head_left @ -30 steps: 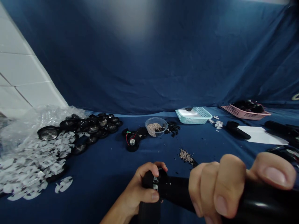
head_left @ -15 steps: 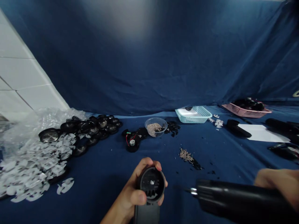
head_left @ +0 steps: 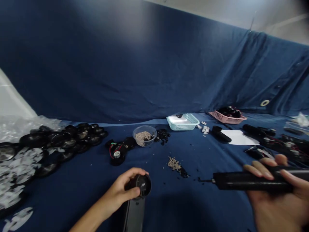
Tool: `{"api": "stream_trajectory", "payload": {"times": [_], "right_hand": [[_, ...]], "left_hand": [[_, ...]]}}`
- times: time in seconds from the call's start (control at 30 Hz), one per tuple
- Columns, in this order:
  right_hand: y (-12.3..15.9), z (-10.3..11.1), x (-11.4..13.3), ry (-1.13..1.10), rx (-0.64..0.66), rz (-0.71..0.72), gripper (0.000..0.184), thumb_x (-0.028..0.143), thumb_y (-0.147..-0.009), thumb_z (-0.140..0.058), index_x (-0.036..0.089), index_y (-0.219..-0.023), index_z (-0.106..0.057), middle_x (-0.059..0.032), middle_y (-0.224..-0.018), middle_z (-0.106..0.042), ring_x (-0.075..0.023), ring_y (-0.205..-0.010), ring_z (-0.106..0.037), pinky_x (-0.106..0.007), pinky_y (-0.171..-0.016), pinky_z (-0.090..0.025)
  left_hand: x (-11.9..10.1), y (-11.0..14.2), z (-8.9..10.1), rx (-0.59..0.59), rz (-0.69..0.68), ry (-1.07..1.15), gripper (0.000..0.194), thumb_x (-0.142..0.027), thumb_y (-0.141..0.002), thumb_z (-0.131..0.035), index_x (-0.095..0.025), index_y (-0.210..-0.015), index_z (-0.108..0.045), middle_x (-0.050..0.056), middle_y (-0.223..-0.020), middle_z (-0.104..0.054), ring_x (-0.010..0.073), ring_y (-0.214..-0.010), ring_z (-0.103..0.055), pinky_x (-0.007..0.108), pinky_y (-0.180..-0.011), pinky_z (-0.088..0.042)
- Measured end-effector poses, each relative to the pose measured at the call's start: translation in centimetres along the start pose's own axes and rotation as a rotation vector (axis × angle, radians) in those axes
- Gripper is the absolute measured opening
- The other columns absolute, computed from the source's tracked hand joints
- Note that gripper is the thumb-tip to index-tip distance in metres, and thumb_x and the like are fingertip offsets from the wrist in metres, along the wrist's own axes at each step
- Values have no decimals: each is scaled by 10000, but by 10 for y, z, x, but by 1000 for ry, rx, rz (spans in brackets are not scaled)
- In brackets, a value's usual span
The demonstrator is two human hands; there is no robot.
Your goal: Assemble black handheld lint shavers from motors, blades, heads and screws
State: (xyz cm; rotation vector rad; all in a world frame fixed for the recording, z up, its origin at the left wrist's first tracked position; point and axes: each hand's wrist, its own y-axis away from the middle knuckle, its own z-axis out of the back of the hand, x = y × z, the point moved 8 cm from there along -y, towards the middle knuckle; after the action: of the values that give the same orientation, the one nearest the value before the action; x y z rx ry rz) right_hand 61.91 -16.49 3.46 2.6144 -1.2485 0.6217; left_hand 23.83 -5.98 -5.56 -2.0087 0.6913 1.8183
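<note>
**Two grips, both closed**

We look down across a creased navy-blue cloth backdrop (head_left: 120,64) that falls to a blue cloth-covered table (head_left: 188,206); a crinkled clear plastic bag (head_left: 19,129) sits at far left, beside a heap of round glossy black discs (head_left: 70,138) and scattered white die-cut pieces (head_left: 21,164); farther off lie a pink plastic mesh basket (head_left: 226,117), a pale turquoise plastic mesh basket (head_left: 190,118) and a flat white paper sheet (head_left: 238,137); nearer are a round clear plastic bowl (head_left: 144,127) of beige granules, a black plastic housing with red wires (head_left: 118,153) and a small spill of beige granules (head_left: 174,163).

Our left hand (head_left: 118,190) curls its fingers around a round black cup-shaped head (head_left: 142,185) on a grey rectangular handle (head_left: 133,216), thumb pressed against its side; well apart, our right hand (head_left: 272,193) wraps loosely around a slim black cylindrical electric screwdriver (head_left: 251,181), whose thin metal tip points left.
</note>
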Motion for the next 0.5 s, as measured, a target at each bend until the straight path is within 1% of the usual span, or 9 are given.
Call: {"api": "stream_trajectory", "payload": {"times": [0.1, 0.2, 0.23, 0.3, 0.33, 0.37, 0.4, 0.43, 0.5], "right_hand": [[-6, 1, -4, 93, 118, 61, 415, 86, -535, -539, 135, -941, -611, -12, -742, -507, -64, -521, -456, -206, -440, -501], [-15, 9, -13, 95, 119, 39, 428, 97, -528, -579, 140, -954, -598, -4, -755, -507, -63, -543, -446, -203, -461, -486], [-18, 10, -15, 89, 117, 33, 430, 97, -527, -587, 144, -954, -597, -3, -757, -507, -63, -545, -441, -204, -467, -483], [-21, 12, -18, 74, 110, 26, 431, 98, -531, -596, 150, -959, -598, -1, -759, -505, -63, -548, -436, -203, -475, -476], [-23, 12, -19, 66, 109, 27, 431, 101, -533, -598, 151, -962, -600, -2, -762, -504, -62, -547, -432, -201, -475, -472], [-24, 13, -20, 58, 109, 27, 430, 107, -537, -599, 151, -964, -602, -3, -768, -503, -60, -547, -428, -198, -475, -467], [-24, 13, -21, 51, 109, 27, 428, 111, -542, -599, 151, -968, -605, -3, -774, -503, -58, -547, -424, -195, -476, -465], [-25, 13, -21, 44, 109, 27, 426, 114, -547, -600, 149, -971, -607, -3, -779, -503, -56, -548, -422, -194, -477, -464], [-27, 15, -20, 27, 114, 29, 427, 119, -549, -599, 144, -975, -608, -1, -780, -502, -53, -549, -418, -190, -481, -462]], "left_hand": [[-13, 0, 7, 107, 70, -144, 358, -354, -758, -721, -254, -1095, -653, 84, -1282, -611, 293, -1204, -527, 408, -999, -385], [-33, 3, 12, 167, 128, -436, 408, -363, -785, -688, -316, -1183, -610, 49, -1393, -542, 280, -1311, -450, 450, -1097, -303], [-42, 1, 10, 173, 136, -559, 442, -371, -785, -686, -337, -1215, -591, 35, -1432, -505, 278, -1329, -432, 453, -1109, -292], [-63, -10, -2, 167, 92, -795, 442, -376, -785, -679, -353, -1217, -593, 19, -1458, -472, 279, -1324, -436, 440, -1098, -314], [-76, -20, -15, 164, 19, -906, 369, -371, -809, -646, -339, -1175, -622, 23, -1412, -517, 274, -1276, -483, 420, -1064, -354], [-84, -31, -35, 219, -68, -1032, 308, -362, -830, -613, -318, -1133, -643, 31, -1316, -585, 257, -1193, -545, 398, -1018, -397], [-86, -44, -55, 260, -103, -1076, 269, -351, -825, -618, -300, -1086, -662, 29, -1200, -639, 244, -1111, -585, 373, -963, -429], [-85, -60, -75, 298, -123, -1103, 233, -349, -808, -639, -287, -1028, -684, 25, -1079, -674, 234, -1011, -617, 354, -892, -455], [-73, -91, -114, 374, -160, -1174, 193, -288, -765, -689, -246, -953, -702, 41, -986, -687, 237, -955, -624, 371, -879, -450]]}}
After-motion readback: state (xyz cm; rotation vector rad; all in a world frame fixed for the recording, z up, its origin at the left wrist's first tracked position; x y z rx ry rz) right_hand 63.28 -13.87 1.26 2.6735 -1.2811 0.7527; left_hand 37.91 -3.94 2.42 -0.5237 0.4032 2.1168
